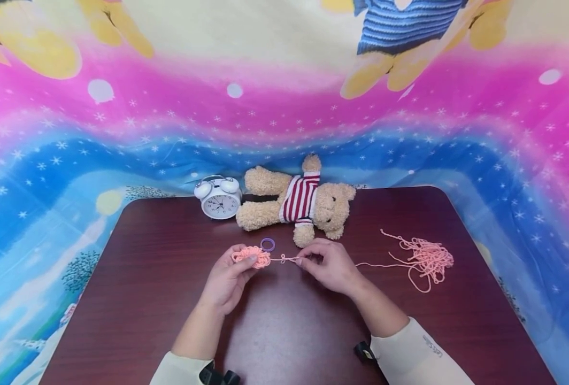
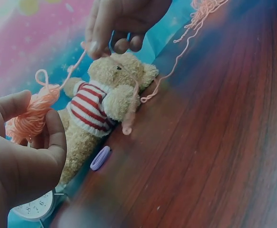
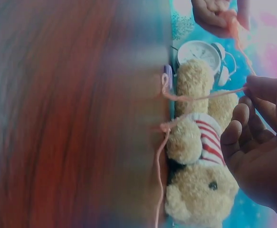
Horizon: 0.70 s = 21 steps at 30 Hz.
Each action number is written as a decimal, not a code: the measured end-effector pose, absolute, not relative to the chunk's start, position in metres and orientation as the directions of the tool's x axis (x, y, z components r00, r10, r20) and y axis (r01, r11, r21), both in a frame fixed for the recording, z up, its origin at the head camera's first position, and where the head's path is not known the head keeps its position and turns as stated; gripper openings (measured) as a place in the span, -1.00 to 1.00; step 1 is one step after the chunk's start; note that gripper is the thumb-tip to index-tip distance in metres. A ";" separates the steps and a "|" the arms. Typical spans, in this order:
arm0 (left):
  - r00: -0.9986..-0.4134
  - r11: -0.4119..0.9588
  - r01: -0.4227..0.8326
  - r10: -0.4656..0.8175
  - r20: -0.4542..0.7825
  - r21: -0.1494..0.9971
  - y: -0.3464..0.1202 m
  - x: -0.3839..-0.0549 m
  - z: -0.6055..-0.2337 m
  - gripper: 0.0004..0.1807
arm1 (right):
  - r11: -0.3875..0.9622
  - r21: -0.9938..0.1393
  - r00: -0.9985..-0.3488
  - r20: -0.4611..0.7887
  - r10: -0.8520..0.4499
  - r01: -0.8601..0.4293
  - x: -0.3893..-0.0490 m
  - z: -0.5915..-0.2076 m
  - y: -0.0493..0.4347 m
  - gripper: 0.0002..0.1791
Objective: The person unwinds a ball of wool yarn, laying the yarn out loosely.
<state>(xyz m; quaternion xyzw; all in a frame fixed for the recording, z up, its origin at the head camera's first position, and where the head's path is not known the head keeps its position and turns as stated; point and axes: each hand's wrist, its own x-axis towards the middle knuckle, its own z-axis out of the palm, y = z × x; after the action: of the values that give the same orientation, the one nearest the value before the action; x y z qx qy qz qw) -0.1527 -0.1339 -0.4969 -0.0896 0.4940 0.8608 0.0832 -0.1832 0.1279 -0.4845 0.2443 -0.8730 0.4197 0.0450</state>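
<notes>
A wound bundle of peach yarn (image 1: 249, 257) is gripped between the thumb and fingers of my left hand (image 1: 225, 280). Some loops stick out of it in the left wrist view. From the bundle a kinked strand (image 1: 283, 259) runs across to my right hand (image 1: 333, 267), which pinches it between thumb and forefinger. Past the right hand, the strand hangs in loose curls (image 3: 176, 98) and trails over the table to a tangled heap of the same yarn (image 1: 429, 260). A purple ring-shaped band (image 1: 267, 245) lies just beyond the bundle.
A teddy bear (image 1: 302, 199) in a red-and-white striped shirt lies along the back of the dark wooden table (image 1: 284, 331). Beside its feet stands a white twin-bell alarm clock (image 1: 219, 200). A printed cloth (image 1: 284, 117) hangs behind the table.
</notes>
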 end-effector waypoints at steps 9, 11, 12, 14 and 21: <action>-0.969 -0.469 -0.227 0.022 -0.246 0.853 -0.152 -0.153 -0.495 -0.73 | 0.549 -0.681 -0.870 0.311 -0.383 -0.485 -0.185 -0.475 0.154 -0.95; -0.969 -0.468 -0.225 0.015 -0.246 0.855 -0.156 -0.152 -0.494 -0.72 | 0.562 -0.677 -0.877 0.307 -0.370 -0.475 -0.186 -0.475 0.161 -0.94; -0.969 -0.469 -0.223 0.008 -0.248 0.855 -0.157 -0.152 -0.494 -0.72 | 0.570 -0.674 -0.880 0.306 -0.364 -0.470 -0.186 -0.474 0.164 -0.95; -0.969 -0.464 -0.219 0.003 -0.246 0.858 -0.161 -0.152 -0.494 -0.71 | 0.584 -0.671 -0.887 0.299 -0.350 -0.457 -0.186 -0.474 0.170 -0.94; -0.969 -0.467 -0.213 -0.013 -0.247 0.858 -0.171 -0.151 -0.493 -0.71 | 0.599 -0.662 -0.892 0.301 -0.338 -0.450 -0.185 -0.473 0.187 -0.94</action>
<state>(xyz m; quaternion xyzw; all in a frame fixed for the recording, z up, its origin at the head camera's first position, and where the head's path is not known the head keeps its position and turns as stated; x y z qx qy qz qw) -0.1513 -0.1714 -0.4929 -0.1099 0.5127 0.8495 0.0589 -0.1849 0.1866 -0.4729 0.2209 -0.8912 0.3895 0.0721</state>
